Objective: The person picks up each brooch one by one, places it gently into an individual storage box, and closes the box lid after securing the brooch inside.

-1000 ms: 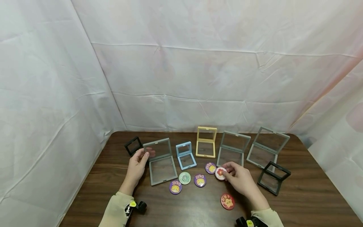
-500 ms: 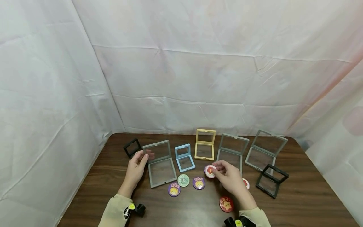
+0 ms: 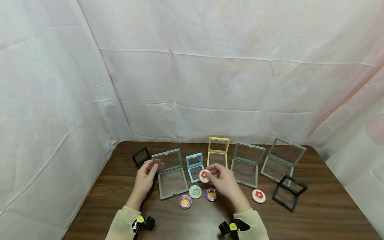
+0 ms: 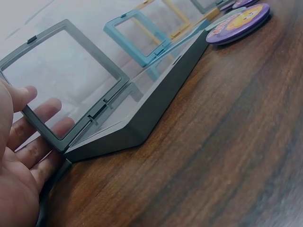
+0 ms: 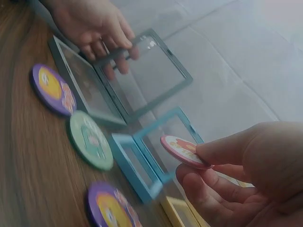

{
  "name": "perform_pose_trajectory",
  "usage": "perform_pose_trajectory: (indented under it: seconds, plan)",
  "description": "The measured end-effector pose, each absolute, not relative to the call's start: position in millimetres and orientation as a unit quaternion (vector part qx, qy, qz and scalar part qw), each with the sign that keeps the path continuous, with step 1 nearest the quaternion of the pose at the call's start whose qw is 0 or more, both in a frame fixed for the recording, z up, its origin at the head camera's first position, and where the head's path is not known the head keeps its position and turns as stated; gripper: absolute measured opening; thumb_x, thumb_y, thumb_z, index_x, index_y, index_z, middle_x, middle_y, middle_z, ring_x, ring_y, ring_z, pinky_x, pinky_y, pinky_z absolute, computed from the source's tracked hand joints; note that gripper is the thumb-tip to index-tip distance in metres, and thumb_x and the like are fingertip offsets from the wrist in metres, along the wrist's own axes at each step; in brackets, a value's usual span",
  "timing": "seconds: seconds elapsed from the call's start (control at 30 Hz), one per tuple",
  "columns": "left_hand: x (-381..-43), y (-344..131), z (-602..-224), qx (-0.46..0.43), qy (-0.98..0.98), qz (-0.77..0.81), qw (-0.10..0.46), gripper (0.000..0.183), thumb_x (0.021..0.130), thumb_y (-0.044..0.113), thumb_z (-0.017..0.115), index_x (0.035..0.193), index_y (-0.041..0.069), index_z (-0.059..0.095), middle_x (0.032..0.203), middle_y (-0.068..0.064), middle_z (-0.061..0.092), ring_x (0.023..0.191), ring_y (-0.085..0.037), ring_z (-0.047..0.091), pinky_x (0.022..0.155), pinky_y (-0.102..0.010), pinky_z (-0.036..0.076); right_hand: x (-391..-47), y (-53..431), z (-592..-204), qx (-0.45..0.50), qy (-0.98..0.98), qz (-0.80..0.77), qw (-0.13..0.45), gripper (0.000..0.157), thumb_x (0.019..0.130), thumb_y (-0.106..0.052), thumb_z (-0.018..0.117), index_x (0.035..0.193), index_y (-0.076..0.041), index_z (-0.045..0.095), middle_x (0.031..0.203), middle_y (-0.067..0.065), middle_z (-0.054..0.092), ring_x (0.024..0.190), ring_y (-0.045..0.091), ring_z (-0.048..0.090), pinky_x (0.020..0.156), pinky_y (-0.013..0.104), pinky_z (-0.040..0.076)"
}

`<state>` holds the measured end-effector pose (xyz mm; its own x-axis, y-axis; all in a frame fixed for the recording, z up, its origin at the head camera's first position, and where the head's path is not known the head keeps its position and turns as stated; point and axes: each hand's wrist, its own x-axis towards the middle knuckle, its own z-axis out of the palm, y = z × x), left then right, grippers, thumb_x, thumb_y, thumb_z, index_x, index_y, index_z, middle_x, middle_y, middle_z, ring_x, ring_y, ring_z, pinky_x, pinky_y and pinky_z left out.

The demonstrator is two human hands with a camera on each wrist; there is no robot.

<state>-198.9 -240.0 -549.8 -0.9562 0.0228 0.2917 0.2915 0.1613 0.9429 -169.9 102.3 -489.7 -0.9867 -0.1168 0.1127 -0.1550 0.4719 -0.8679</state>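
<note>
My left hand [image 3: 145, 179] holds the raised lid of an open grey display frame [image 4: 142, 116] at its left edge, thumb in front and fingers behind the clear film. The frame's base rests on the table. My right hand [image 3: 225, 181] pinches a round white badge with a red flower [image 3: 204, 176] between thumb and fingers. In the right wrist view this badge [image 5: 182, 150] is tilted and raised, near the small blue frame [image 5: 137, 163]. On the table lie a green badge [image 3: 195, 192] and purple badges [image 3: 185, 201], close to the grey frame.
A yellow frame [image 3: 218, 145], two more grey frames [image 3: 244, 171] and a black frame [image 3: 284, 200] stand open along the back and right. Another black frame [image 3: 140, 156] is behind my left hand. A second flower badge [image 3: 258, 196] lies right of my right forearm.
My right hand has moved left with the flower badge, from the front of a grey frame to beside the blue one. The second flower badge has come into view. My left hand keeps its hold.
</note>
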Motion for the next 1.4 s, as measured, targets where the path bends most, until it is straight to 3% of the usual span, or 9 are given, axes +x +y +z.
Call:
perform_pose_trajectory:
  seconds: [0.27, 0.6, 0.77, 1.13, 1.4]
  plan:
    - [-197.3, -240.3, -549.9, -0.1, -0.753, -0.643, 0.097, 0.035, 0.116, 0.016, 0.056, 0.139, -0.009, 0.063, 0.129, -0.023, 0.076, 0.12, -0.027, 0.074, 0.104, -0.019, 0.051, -176.6, 76.2, -490.1, 0.11, -0.844, 0.525, -0.016, 0.015, 0.103, -0.008, 0.077, 0.117, -0.003, 0.077, 0.091, 0.004, 0.072, 0.074, 0.022, 0.073, 0.063, 0.028, 0.059]
    - [-200.5, -238.4, -551.5, -0.111, -0.748, -0.646, 0.106, 0.033, 0.116, 0.014, 0.056, 0.137, -0.009, 0.065, 0.127, -0.023, 0.076, 0.118, -0.027, 0.075, 0.103, -0.02, 0.052, -178.8, 61.9, -498.1, 0.114, -0.836, 0.537, -0.018, 0.014, 0.103, -0.007, 0.076, 0.115, -0.001, 0.077, 0.09, 0.005, 0.072, 0.073, 0.019, 0.073, 0.063, 0.026, 0.059]
    - [-198.1, -238.6, -550.5, -0.106, -0.749, -0.646, 0.101, 0.034, 0.116, 0.016, 0.056, 0.138, -0.008, 0.064, 0.127, -0.022, 0.076, 0.118, -0.021, 0.075, 0.103, -0.019, 0.051, -176.5, 54.5, -496.6, 0.113, -0.829, 0.548, -0.011, 0.015, 0.102, -0.006, 0.077, 0.115, 0.001, 0.077, 0.091, 0.007, 0.074, 0.075, 0.023, 0.074, 0.063, 0.024, 0.058]
    - [-198.6, -237.9, -552.2, -0.103, -0.75, -0.646, 0.099, 0.033, 0.116, 0.016, 0.056, 0.139, -0.007, 0.065, 0.129, -0.022, 0.076, 0.117, -0.021, 0.075, 0.103, -0.02, 0.052, -178.3, 36.2, -505.7, 0.127, -0.846, 0.518, 0.011, 0.013, 0.101, -0.006, 0.078, 0.113, -0.003, 0.079, 0.092, 0.001, 0.074, 0.078, 0.008, 0.067, 0.069, 0.023, 0.056]
    - [-198.6, -238.2, -550.0, -0.102, -0.747, -0.649, 0.099, 0.034, 0.116, 0.015, 0.056, 0.14, -0.008, 0.064, 0.128, -0.023, 0.076, 0.117, -0.023, 0.076, 0.104, -0.021, 0.052, -176.8, 23.2, -509.9, 0.141, -0.847, 0.511, 0.033, 0.014, 0.099, -0.005, 0.079, 0.113, -0.002, 0.078, 0.091, 0.003, 0.075, 0.079, 0.01, 0.069, 0.07, 0.024, 0.057]
